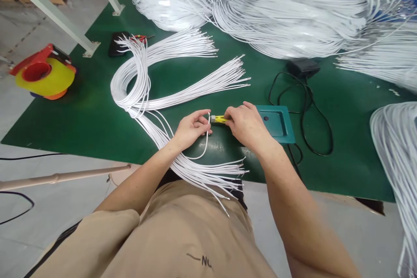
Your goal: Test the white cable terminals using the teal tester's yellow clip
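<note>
My left hand point(192, 128) pinches the end of one thin white cable point(206, 145) that loops down toward my lap. Just to its right, my right hand point(246, 124) is closed around a small yellow tool with a metal tip point(217, 119). The tip touches the cable end between the two hands. A bundle of white cables point(137, 87) curls from the table's left side, and its cut ends fan out over the table's near edge point(224, 173). Both hands hover over the green table point(81, 113).
A teal device with a recessed top point(276, 122) sits right of my right hand, with a black cord and adapter point(304, 95) behind it. Big heaps of white cables point(276, 8) fill the far side and right edge. A red and yellow object point(44, 74) lies left.
</note>
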`<state>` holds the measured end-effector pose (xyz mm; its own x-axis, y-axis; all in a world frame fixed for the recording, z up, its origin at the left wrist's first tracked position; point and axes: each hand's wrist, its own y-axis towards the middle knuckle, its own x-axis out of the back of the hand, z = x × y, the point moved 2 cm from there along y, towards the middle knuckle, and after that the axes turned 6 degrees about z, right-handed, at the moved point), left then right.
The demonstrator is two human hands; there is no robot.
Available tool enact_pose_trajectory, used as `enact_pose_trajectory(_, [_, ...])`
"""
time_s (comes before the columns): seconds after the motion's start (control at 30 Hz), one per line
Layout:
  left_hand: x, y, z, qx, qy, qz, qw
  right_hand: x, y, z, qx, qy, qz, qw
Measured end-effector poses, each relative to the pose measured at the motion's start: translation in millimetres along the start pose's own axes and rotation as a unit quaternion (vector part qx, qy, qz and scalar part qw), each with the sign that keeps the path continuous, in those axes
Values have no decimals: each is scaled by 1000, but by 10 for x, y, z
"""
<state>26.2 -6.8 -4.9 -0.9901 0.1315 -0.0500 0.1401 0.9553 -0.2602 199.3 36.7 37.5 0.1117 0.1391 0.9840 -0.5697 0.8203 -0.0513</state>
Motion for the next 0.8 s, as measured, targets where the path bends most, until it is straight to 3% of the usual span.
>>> enact_pose_trajectory(0.43, [-8, 54, 107, 10, 65, -3, 998, 14, -20, 5, 9, 32, -49, 998])
enact_pose_trajectory(0.5, [-10, 51, 87, 17, 61, 4, 998, 41, -88, -23, -17, 10, -94, 995])
enact_pose_trajectory(0.6, [-5, 47, 55, 31, 41, 17, 999, 36, -205, -105, -109, -31, -165, 980])
enact_pose_trajectory(0.67, [14, 40, 40, 39, 30, 17, 999, -13, -253, -150, -147, -43, -176, 972])
enact_pose_trajectory(0.8, [87, -18, -7, 37, 25, 8, 999, -92, -241, -160, -153, -32, -166, 974])
